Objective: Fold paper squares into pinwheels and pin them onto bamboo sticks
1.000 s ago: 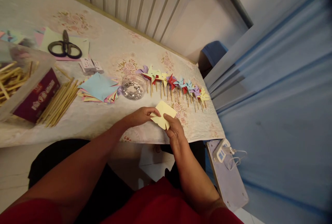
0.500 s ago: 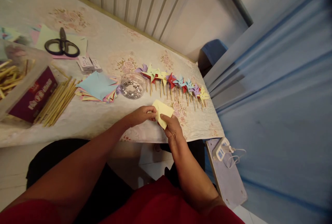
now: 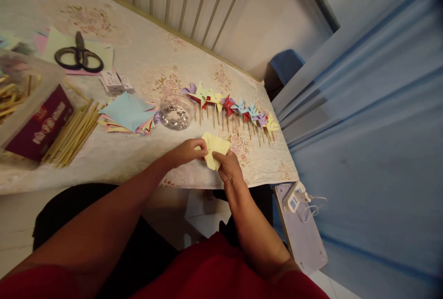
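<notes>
Between my hands is a yellow paper square (image 3: 218, 145) with slits cut in it, held just above the front part of the table. My left hand (image 3: 189, 151) pinches its left edge between thumb and fingers. From the lower right, my right hand (image 3: 228, 163) grips it, thumb on top and fingers hidden beneath. Behind the paper stands a clear round container (image 3: 175, 113) of small shiny metal pieces. A row of paper pinwheels (image 3: 228, 105) on thin sticks lies beyond, in purple, yellow, red and blue.
Left of the container lies a stack of coloured paper squares (image 3: 127, 110). Further left are wooden sticks (image 3: 74, 135), a plastic box (image 3: 51, 119) of sticks, small white boxes (image 3: 116, 81) and scissors (image 3: 79, 54). A power strip (image 3: 294, 196) rests on a stool (image 3: 304, 239) at the right.
My left hand has shifted from the paper's lower left to its left edge, and that side now looks folded inward. The paper has turned slightly. The view has drifted a little.
</notes>
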A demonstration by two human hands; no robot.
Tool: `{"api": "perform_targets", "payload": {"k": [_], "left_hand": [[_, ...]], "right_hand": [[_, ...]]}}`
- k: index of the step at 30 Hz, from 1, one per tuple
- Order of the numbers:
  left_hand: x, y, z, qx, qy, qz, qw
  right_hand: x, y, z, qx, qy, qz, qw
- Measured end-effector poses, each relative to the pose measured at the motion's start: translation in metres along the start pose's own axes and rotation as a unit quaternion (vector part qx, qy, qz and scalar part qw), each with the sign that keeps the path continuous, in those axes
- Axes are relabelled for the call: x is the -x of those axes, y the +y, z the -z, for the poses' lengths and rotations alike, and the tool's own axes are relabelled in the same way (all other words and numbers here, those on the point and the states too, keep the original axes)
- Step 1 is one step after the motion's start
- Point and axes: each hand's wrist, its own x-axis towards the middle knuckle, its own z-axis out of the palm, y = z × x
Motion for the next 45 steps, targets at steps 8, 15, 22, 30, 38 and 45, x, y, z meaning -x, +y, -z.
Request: {"api": "perform_targets", "payload": {"k": [8, 15, 22, 30, 38, 45], "left_hand": [[-0.001, -0.004, -0.002, -0.017, 0.031, 0.009, 0.999], [-0.001, -0.007, 0.001, 0.016, -0.004, 0.012, 1.000], [0.000, -0.009, -0.003, 0.059, -0.002, 0.026, 0.998], [0.000, -0.009, -0.003, 0.035, 0.017, 0.022, 0.999], [-0.001, -0.012, -0.006, 0.035, 0.026, 0.050, 0.998], [0.000, -0.010, -0.010, 0.046, 0.044, 0.069, 0.996]], "right_hand": [[-0.002, 0.003, 0.001, 0.011, 0.001, -0.007, 1.000], [-0.002, 0.003, 0.004, 0.008, -0.003, -0.012, 1.000], [-0.002, 0.006, 0.004, 0.012, 0.006, -0.013, 1.000], [-0.005, 0.013, 0.005, 0.030, 0.017, -0.007, 0.999], [-0.006, 0.017, 0.005, 0.046, 0.018, -0.001, 0.999], [-0.008, 0.020, 0.007, 0.062, 0.027, 0.000, 0.998]]}}
